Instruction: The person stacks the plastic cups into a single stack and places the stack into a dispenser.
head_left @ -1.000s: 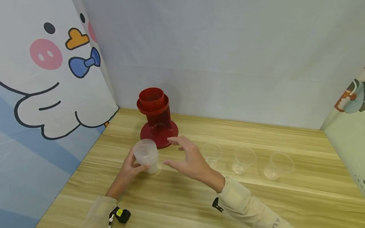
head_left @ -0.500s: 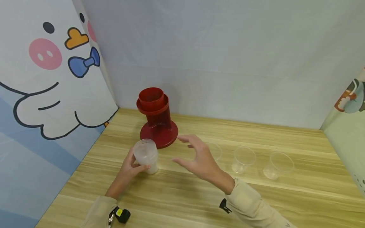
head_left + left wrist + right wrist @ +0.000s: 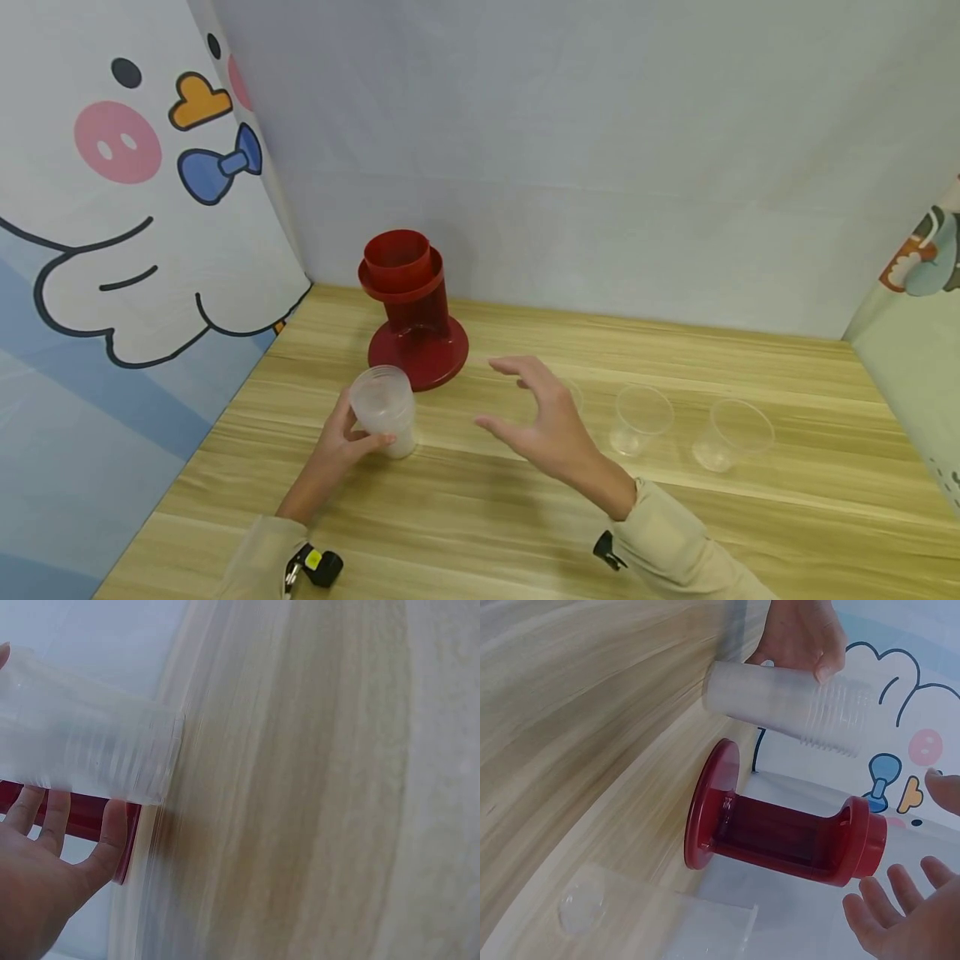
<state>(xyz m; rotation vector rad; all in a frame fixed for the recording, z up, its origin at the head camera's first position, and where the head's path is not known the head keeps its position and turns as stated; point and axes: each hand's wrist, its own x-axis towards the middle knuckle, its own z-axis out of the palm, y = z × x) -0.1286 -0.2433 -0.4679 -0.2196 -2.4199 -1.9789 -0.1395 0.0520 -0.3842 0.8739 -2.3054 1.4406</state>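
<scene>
My left hand [image 3: 341, 446] grips a nested stack of translucent plastic cups [image 3: 384, 404], thumb on the near side and fingers around the left; the stack stands upright on the table. In the left wrist view, several fingers [image 3: 56, 817] press against the stack's side. My right hand [image 3: 558, 433] hovers to the right of the stack, thumb and fingers spread wide with nothing between them. It partly hides a single clear cup [image 3: 573, 396] behind it. Two more clear cups, a middle one [image 3: 645, 412] and a right-hand one [image 3: 738, 433], stand upright in a row beyond it.
Behind the stack stands a red plastic cup holder [image 3: 416, 333] with a round base and a collared top. A wood-grain table [image 3: 480, 533] runs back to a pale cloth wall [image 3: 570, 167]. A cartoon-printed panel [image 3: 150, 250] borders the left side.
My right hand has moved right, away from the stack and in front of the leftmost single cup, its fingers still spread. The left hand and the stack have stayed in place.
</scene>
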